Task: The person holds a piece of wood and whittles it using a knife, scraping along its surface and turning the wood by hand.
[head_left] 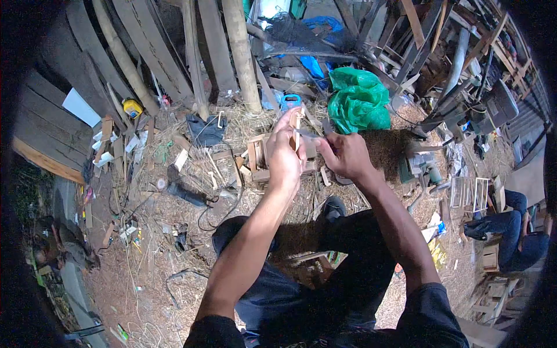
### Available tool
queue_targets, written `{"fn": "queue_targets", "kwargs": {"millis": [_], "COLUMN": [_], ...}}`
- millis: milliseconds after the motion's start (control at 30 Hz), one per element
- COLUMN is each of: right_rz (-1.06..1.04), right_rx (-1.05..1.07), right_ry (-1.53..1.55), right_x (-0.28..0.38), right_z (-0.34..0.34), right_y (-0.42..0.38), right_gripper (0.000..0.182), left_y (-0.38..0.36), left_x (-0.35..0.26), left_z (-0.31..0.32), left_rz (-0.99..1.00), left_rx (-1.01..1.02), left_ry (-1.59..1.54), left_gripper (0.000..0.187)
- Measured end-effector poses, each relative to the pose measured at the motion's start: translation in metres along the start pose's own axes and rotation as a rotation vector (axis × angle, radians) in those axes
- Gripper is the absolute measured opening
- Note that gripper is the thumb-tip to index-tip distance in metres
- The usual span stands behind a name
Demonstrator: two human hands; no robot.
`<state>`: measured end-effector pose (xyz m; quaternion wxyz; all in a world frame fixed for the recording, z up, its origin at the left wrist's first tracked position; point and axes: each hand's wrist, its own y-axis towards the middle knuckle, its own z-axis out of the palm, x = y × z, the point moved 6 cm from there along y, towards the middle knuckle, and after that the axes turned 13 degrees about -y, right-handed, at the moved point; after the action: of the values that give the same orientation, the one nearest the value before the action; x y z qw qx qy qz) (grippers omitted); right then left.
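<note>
My left hand [283, 156] is closed around a small, thin strip of pale wood [298, 120], which stands up out of the fingers. Closed too, my right hand [349, 155] grips a knife, its grey blade [307, 134] pointing left against the wood. The handle is mostly hidden in the fist. Both hands are in front of my knees, above a low stack of wooden blocks [259, 174]. Past the right hand lies a crumpled green plastic bag [360, 98].
Wood shavings and offcuts litter the floor. Boards and poles [238, 52] lean at the back. A yellow tape measure [132, 108] lies far left; a dark cable [232, 203] loops nearby. A machine [426, 168] stands right. Another person [510, 226] sits at the right edge.
</note>
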<state>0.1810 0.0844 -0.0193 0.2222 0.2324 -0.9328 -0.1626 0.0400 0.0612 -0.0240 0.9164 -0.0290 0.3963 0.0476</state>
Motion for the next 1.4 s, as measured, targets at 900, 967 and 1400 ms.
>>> {"fn": "queue_targets", "kwargs": {"millis": [900,967,1400], "right_rz": [0.061,0.075,0.02], "right_rx": [0.021,0.027,0.185], "right_ry": [-0.096,-0.079,0.062], "right_x": [-0.011,-0.011,0.005], "right_z": [-0.002,-0.001,0.009], "right_y": [0.008,0.009,0.007], "right_gripper": [0.051,0.052,0.05], "left_y": [-0.008,-0.005,0.014], "left_x": [0.01,0.01,0.006], "left_z": [0.006,0.004,-0.009], "left_rz": [-0.037,-0.045,-0.184], "left_rx": [-0.049,-0.032,-0.048], "left_ry": [-0.086,-0.07,-0.147], "left_gripper": [0.048,0.047,0.043]}}
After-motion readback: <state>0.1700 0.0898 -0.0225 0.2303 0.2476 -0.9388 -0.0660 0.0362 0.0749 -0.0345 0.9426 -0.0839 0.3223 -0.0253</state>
